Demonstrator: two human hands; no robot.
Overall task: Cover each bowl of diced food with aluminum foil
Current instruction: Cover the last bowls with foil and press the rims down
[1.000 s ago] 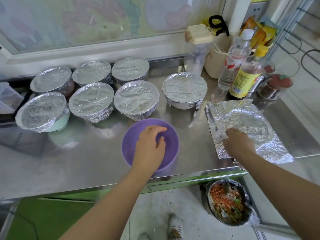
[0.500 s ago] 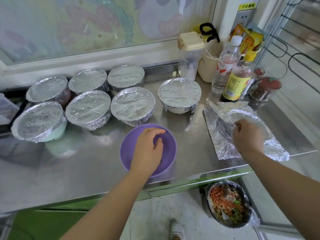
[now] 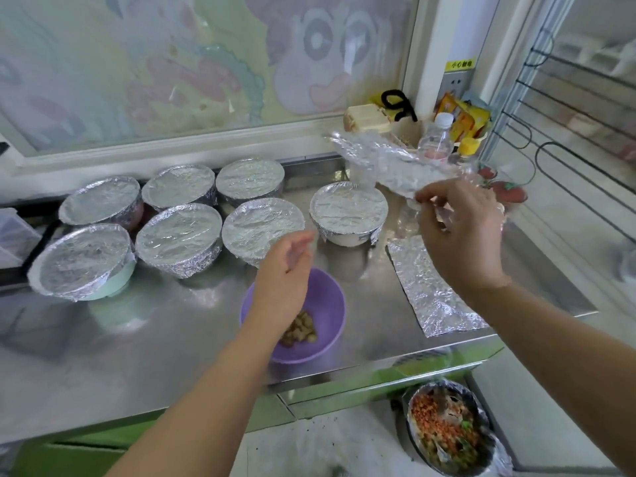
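- The right hand (image 3: 461, 232), right of centre in the frame, pinches a foil sheet (image 3: 385, 165) by one edge. Its fingertips (image 3: 426, 196) are curled round that edge, and the sheet hangs in the air toward the upper right, above the counter (image 3: 172, 339).
- The left hand (image 3: 285, 270) hovers over the purple bowl (image 3: 330, 304) at lower centre. Its fingers look loose and spread with nothing in them, though they are blurred.
- The purple bowl is uncovered, with a small heap of diced food (image 3: 299, 330) at the bottom.
- Seven covered bowls (image 3: 263, 225) stand in the left and centre of the frame.
- A second sheet (image 3: 433, 294) lies flat on the counter, to the right of the purple bowl.
- The foil is probably very light and limp. It sags and crumples from a single pinch, creases for good and tears easily, so a second hold on the opposite edge would keep it flat.
- Once it is laid over the rim, its overhang should fold down and stay put without much pressure.
- The bowl looks like light plastic on slick steel. It could slide while the edges are crimped, so one hand should steady its wall.
- Another bowl (image 3: 447, 383) of chopped food sits below the counter at lower right. It seems to be lined with foil and is open on top.
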